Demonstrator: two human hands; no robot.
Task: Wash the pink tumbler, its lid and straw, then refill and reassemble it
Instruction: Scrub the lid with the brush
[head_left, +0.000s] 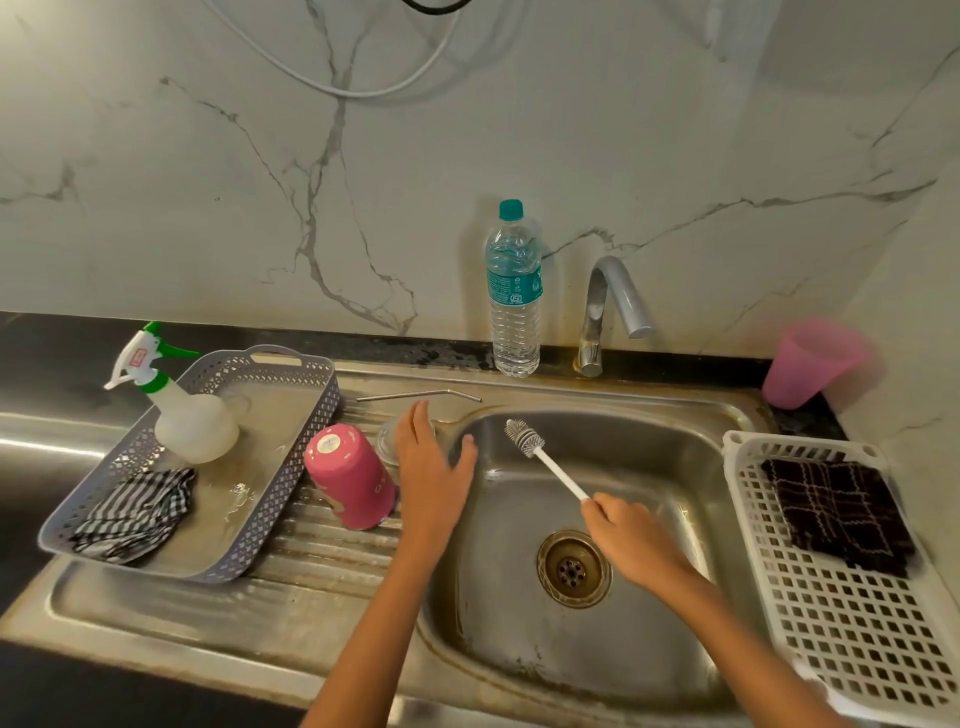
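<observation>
Steel sink unit here, set into a black counter (52, 343) under a white marble-veined wall (208, 182), with a white cable (363, 89) looping across the top of the frame. The basin (649, 452) fills the lower centre, with one drain (571, 569) in its floor. The ribbed drainboard (322, 556) runs off to the left, and one curved tap (608, 306) stands behind.

The pink tumbler (350, 475) is just left of centre, upside down on the drainboard. Its clear lid (387, 441) lies just behind and to the right of it. The one metal straw (415, 396) lies flat on the sink ledge above them.

The left hand (434, 467) is spread over the lid's right edge, fingers straight and a little apart, thumb out over the basin rim. I can't tell whether it touches the lid. The right hand (628, 540) is lower right of centre, over the basin, its fingers curled tight round the white handle of one bottle brush (550, 465). The bristle head points up and left.

Now the count. There are two baskets: a grey one (322, 410) at left and a white one (857, 623) at right. There are two cloths too: a striped one (135, 514) in the grey basket and a dark checked one (836, 509) in the white. One spray bottle (192, 421) with a green trigger stands in the grey basket. One capped water bottle (514, 296) is upright beside the tap. One pink cup (805, 364), blurred, sits tilted at the right edge.
</observation>
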